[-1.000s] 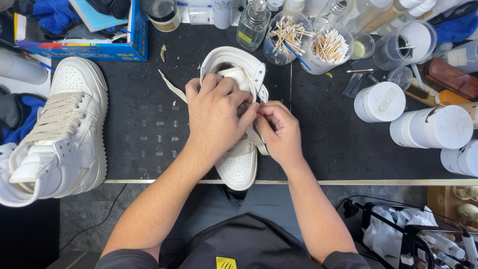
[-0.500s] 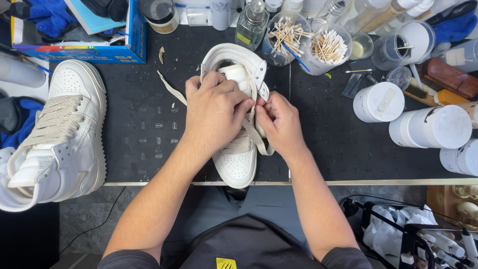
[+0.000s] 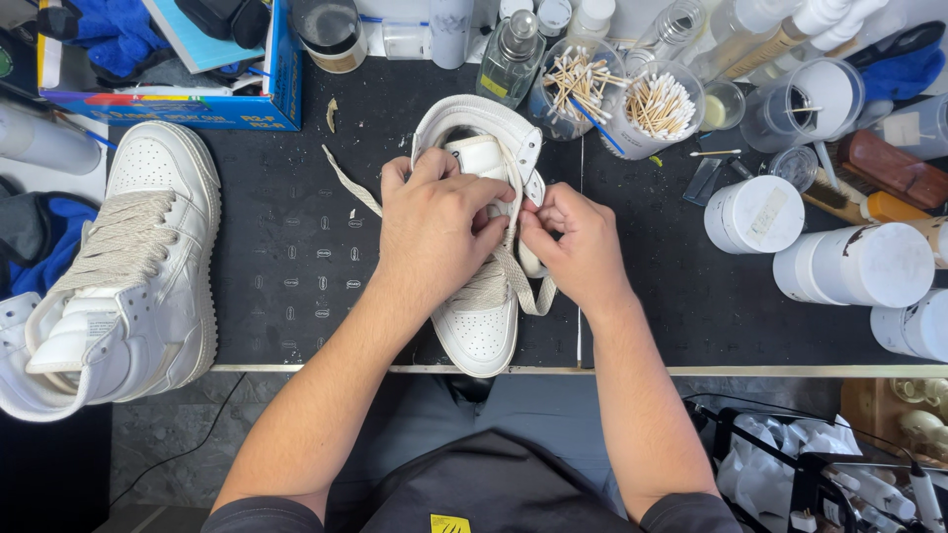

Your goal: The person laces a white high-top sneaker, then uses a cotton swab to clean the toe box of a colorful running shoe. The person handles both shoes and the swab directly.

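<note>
A white high-top sneaker point(image 3: 481, 336) stands on the black mat point(image 3: 296, 266), toe toward me, its collar at the far end. My left hand point(image 3: 434, 222) lies over the shoe's tongue and grips its upper. My right hand point(image 3: 573, 242) pinches the cream lace point(image 3: 518, 281) at the shoe's right eyelets. A loop of that lace hangs down beside the shoe, and the other lace end point(image 3: 346, 178) trails out to the left across the mat.
A second white sneaker point(image 3: 128, 266), fully laced, lies at the left. A blue box point(image 3: 178, 104) sits at the back left. Cups of cotton swabs point(image 3: 657, 104), bottles and white lidded jars point(image 3: 755, 212) crowd the back and right. The table edge point(image 3: 741, 371) runs below.
My right hand has moved up along the shoe's right side, drawing the lace higher so a loop hangs beside it. My left hand stays on the tongue.
</note>
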